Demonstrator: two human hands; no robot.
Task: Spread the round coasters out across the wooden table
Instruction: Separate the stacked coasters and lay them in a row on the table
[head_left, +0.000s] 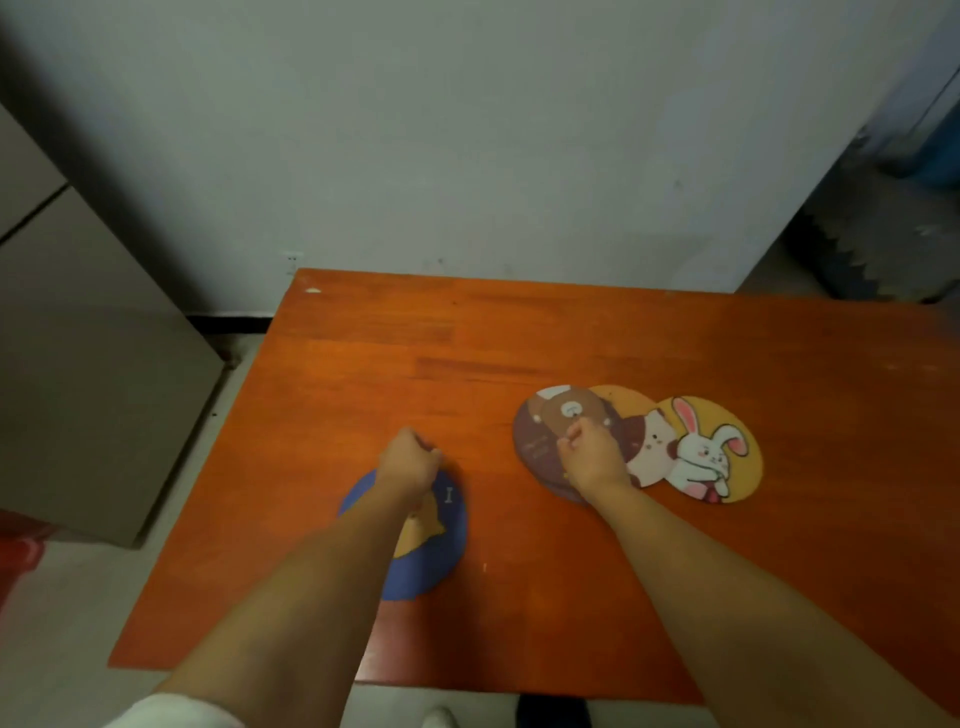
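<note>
A blue round coaster (431, 556) with a yellow dog lies on the wooden table (519, 338) near its front left. My left hand (410, 462) is curled at the coaster's far rim, fingers closed on the edge, and my forearm covers part of it. To the right, three coasters overlap in a row: a brown bear coaster (545, 421), an orange coaster with a white cat (652, 441), and a yellow rabbit coaster (711, 447). My right hand (592, 452) rests on the brown bear coaster with its fingers pinched on it. A darker rim shows under the brown one.
The table's far edge meets a white wall (467, 130). A beige cabinet (78, 364) stands left of the table. Floor shows along the left and front edges, with a red object (18, 551) at far left and shoes below the front edge.
</note>
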